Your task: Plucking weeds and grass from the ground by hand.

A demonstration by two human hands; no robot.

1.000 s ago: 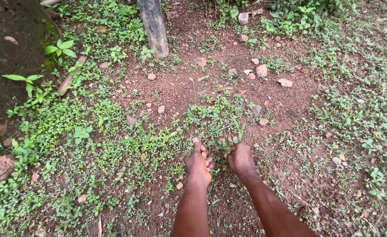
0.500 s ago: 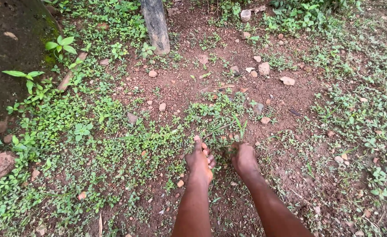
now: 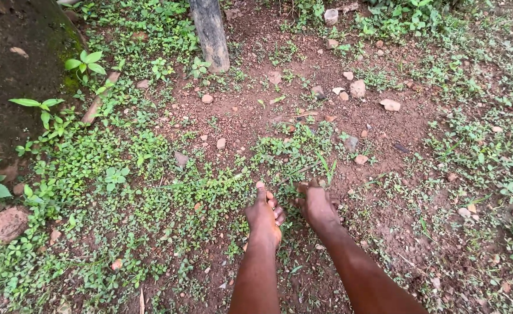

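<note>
A: Weeds [image 3: 294, 160], a low clump with a few grass blades, sit in the red soil [image 3: 256, 116] just ahead of both hands, near the middle of the ground.

B: What's at the far left?

A: A mossy dark bank [image 3: 12, 64] with broad-leaved seedlings [image 3: 85, 61] at its foot, then a mat of small creeping plants [image 3: 152, 192] running toward the hands.

B: And the left hand [image 3: 264, 214]?

A: Loosely curled, index finger stretched forward onto the ground cover, likely steadying or parting it. I see nothing held in it.

B: The right hand [image 3: 316, 204]?

A: Its fingers [image 3: 304, 187] are bunched narrow at the clump's base, low where stems meet soil, seemingly pinching them. Beyond lie scattered stones [image 3: 358, 88] and a wooden post [image 3: 211, 35].
</note>
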